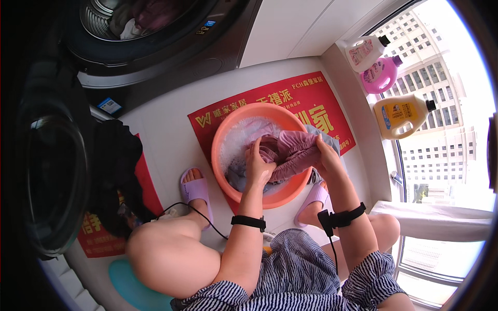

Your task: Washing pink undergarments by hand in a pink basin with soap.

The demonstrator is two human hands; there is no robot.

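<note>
An orange plastic basin [220,182] stands on the floor in front of me, with soapy water [232,142] and wet clothes in it. Over the basin I hold a mauve garment [298,150] with a gathered, elastic-looking edge. My left hand [258,165] grips its left part near the middle of the basin. At the right rim, my right hand [328,155] is closed on the other end, so the cloth stretches between them. Grey cloth [237,176] lies in the suds below my left hand, and more greyish fabric shows behind my right hand.
A front-loading washing machine [171,67] with clothes in its drum is at the upper left, its door [54,171] swung open. Dark clothing [116,166] hangs near it. Detergent bottles [404,116] line the windowsill at right. A red printed mat [199,111] lies under the basin.
</note>
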